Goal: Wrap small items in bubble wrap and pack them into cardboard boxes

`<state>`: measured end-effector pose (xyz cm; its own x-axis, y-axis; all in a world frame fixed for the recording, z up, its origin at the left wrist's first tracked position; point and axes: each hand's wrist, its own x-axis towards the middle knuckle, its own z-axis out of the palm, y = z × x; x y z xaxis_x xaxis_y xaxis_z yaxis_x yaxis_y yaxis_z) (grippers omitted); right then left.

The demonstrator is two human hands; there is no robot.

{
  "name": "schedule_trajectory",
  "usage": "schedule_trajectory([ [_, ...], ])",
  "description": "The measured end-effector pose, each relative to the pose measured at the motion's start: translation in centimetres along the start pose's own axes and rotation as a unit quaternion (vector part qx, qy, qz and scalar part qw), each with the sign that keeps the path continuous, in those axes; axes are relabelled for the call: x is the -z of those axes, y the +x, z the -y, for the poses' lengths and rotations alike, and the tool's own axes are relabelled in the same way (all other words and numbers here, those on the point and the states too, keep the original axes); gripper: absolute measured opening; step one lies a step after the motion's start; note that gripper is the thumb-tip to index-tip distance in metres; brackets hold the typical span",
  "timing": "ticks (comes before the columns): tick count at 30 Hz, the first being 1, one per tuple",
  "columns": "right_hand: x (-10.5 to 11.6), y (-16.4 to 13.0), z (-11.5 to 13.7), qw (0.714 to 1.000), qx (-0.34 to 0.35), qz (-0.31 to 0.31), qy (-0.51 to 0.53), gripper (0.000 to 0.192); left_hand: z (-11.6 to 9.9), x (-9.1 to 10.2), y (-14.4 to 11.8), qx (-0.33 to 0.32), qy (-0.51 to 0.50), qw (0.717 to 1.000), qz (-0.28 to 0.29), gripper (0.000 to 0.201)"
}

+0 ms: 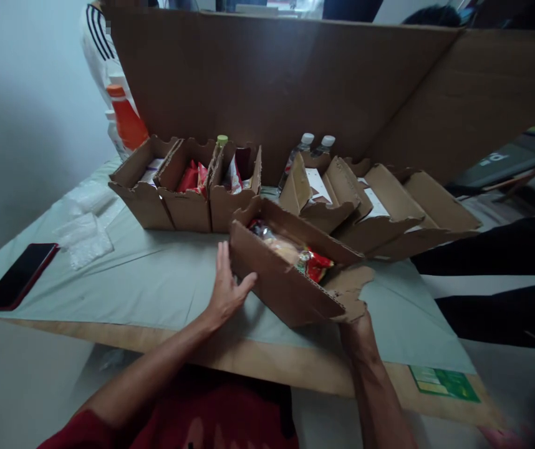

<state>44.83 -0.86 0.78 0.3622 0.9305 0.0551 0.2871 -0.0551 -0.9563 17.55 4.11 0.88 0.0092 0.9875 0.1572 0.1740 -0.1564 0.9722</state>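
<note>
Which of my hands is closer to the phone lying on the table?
Left. Your left hand rests against the near end of the cardboard box, with the phone farther to its left. Your right hand is under the box's other end, farther away.

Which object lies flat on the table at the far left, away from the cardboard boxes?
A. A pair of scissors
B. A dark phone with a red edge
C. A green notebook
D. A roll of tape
B: a dark phone with a red edge lies flat near the left corner of the table, well apart from the box that the left hand touches.
</note>
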Motion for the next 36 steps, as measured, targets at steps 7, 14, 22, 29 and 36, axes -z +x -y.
schedule_trajectory([
  [7,-0.3,-1.8,0.1,0.997,-0.023,-0.046,-0.062,0.053,-0.6,-4.5,0.0,0.003,-0.016,0.996,0.086,0.079],
  [14,-0.2,-2.0,-0.3,0.984,-0.003,-0.051,-0.17,0.045,-0.1,-4.6,1.8,-0.002,-0.031,0.995,0.098,0.078],
  [22,-3.0,-1.0,1.7,0.959,0.106,-0.034,-0.26,0.037,0.1,-2.9,5.9,-0.03,-0.009,0.993,0.11,0.077],
  [29,-6.5,4.3,4.6,0.902,0.174,-0.009,-0.396,0.029,0.0,0.0,4.8,-0.016,0.02,1.0,-0.014,0.049],
  [36,-9.6,10.3,5.7,0.911,0.077,-0.001,-0.404,0.026,-0.1,-2.2,4.4,-0.039,0.079,0.991,0.101,0.035],
])
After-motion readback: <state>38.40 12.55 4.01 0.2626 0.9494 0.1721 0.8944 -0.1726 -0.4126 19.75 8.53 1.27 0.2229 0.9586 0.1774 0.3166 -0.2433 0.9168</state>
